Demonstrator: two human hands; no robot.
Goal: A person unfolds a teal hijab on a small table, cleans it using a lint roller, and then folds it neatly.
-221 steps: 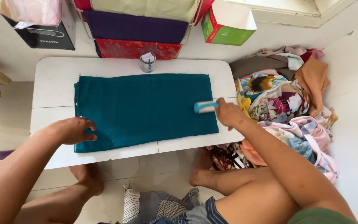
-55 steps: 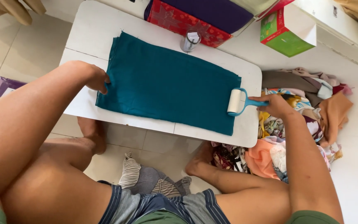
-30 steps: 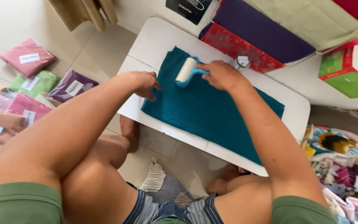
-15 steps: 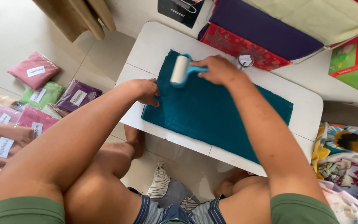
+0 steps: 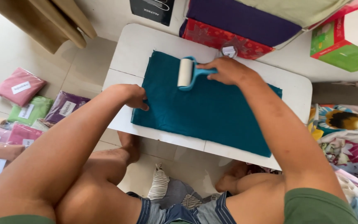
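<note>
The right hand (image 5: 228,71) grips the lint roller (image 5: 186,73) on the teal cloth (image 5: 204,108) (flat on the worktop (image 5: 133,45)); left hand (image 5: 134,96), fingers pressed, pins its edge. Roll evenly, cloth taut.

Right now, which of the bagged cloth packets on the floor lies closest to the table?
The purple packet. It lies just left of the white table, near the left hand. The green packet and pink packet sit farther left.
</note>
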